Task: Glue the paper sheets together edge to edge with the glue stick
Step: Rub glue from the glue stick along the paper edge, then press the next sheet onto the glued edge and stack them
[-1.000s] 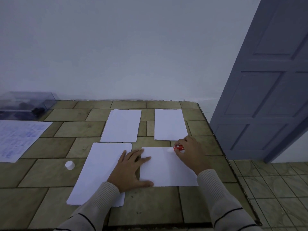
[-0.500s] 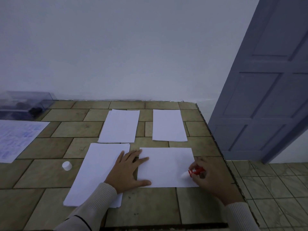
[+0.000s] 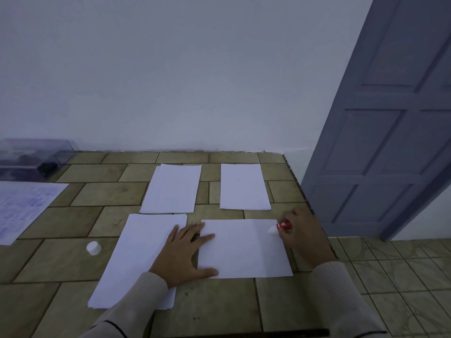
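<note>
The fingers of your right hand (image 3: 302, 234) are curled round the red glue stick (image 3: 283, 225). Its white tip sits at the right edge of the near sheet (image 3: 244, 252), close to the far corner (whether it actually presses the paper, I cannot tell). Your left hand (image 3: 185, 254) lies flat with fingers spread, pinning that sheet's left edge, with the wrist over the paper stack (image 3: 136, 259) beside it. The cap (image 3: 94, 248) stands well apart on the tiled table (image 3: 109, 193). You seem to be laying glue along that edge. Next you need an even stroke along it, then the far right sheet (image 3: 244, 186) brought squarely against it.
</note>
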